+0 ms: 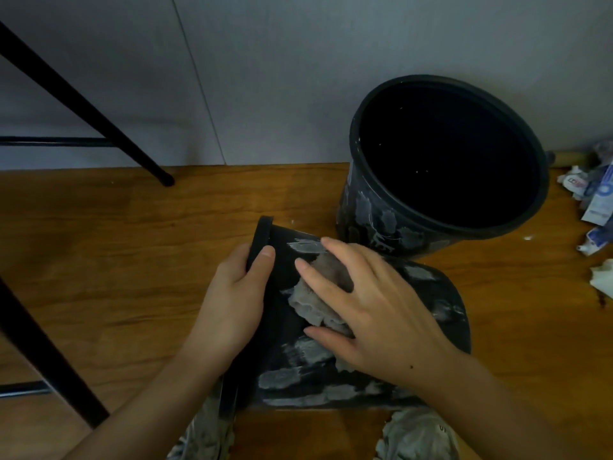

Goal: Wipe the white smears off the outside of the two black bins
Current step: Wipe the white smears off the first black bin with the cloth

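Down at six o'clock, two grey shoes (418, 436) poke in, cut off by the frame edge, and the lower side of the tipped bin (288, 313) hides part of the left one. That bin lies on its side on the wooden floor (116, 260), its mouth turned to nine o'clock so the inside cannot be seen. The left hand (232, 293) grips its rim, thumb curled over the edge. The right hand (368, 303) lies with fingers spread flat, pressing a grey cloth (318, 293) onto the bin's wall; most of the cloth is covered by the palm. White smears (298, 380) show around the hand. At one o'clock the second bin (381, 224) stands upright, smeared, its bottom lost in darkness. At three o'clock crumpled litter (597, 200) is cut off. Black furniture legs (99, 117) cross at ten o'clock before the grey wall (298, 61).
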Tool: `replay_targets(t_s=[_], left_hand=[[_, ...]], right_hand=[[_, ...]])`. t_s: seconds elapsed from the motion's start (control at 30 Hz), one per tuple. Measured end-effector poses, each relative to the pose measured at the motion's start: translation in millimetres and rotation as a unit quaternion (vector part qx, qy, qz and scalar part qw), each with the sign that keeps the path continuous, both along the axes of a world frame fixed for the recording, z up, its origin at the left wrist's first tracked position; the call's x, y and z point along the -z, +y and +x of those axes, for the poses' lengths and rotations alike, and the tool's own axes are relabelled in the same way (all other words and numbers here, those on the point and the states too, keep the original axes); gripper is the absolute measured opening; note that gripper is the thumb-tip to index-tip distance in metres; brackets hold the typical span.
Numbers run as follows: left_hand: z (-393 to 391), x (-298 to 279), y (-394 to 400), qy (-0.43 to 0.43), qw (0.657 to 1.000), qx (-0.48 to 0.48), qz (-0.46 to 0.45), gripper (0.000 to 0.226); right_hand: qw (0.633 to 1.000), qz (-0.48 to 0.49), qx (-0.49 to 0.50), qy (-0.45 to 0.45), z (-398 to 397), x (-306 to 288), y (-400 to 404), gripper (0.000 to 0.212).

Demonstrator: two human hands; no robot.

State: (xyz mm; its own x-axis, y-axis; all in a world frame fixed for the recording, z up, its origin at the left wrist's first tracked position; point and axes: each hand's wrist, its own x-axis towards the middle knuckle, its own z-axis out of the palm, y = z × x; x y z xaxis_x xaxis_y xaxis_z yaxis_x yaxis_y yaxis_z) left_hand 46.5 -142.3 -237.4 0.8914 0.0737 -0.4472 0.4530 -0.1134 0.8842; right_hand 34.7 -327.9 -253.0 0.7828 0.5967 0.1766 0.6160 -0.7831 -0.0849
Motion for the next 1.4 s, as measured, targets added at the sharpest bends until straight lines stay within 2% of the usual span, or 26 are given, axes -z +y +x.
replay_targets(t_s=[0.13,0.33,0.4,0.53,0.73,0.9,1.07,1.27,1.4], left_hand=[[-1,-1,1,0.007,1.0,-0.005,-0.008,0.023],[-2,-3,0,0.01,1.0,0.0,-0.02,0.023],[-1,-3,1,0.019,1.0,0.003,-0.023,0.025],[-3,-2,4,0.009,0.999,0.018,-0.031,0.028],[-3,0,3,0.006,0.999,0.015,-0.041,0.026],[-3,0,4,-0.004,0.999,0.019,-0.044,0.028],[-5,2,3,0.012,0.998,0.006,-0.062,0.026],[-6,2,5,0.009,0.997,0.015,-0.075,0.028],[-9,2,4,0.014,0.997,0.013,-0.08,0.025]], right_hand=[[0.998,0.061,0.029,0.017,-8,10,10,0.05],[0.984,0.139,0.11,0.002,-9,15,14,0.044],[0.982,0.155,0.106,0.009,-8,12,24,0.044],[0.992,0.124,0.019,0.0,-22,12,38,0.033],[0.981,0.134,0.141,-0.002,-11,13,21,0.04],[0.995,0.098,0.03,0.009,-20,10,40,0.037],[0.98,0.12,0.162,-0.004,-12,11,17,0.04],[0.995,0.098,0.006,0.012,-34,13,31,0.032],[0.981,0.123,0.147,-0.007,-25,13,9,0.035]])
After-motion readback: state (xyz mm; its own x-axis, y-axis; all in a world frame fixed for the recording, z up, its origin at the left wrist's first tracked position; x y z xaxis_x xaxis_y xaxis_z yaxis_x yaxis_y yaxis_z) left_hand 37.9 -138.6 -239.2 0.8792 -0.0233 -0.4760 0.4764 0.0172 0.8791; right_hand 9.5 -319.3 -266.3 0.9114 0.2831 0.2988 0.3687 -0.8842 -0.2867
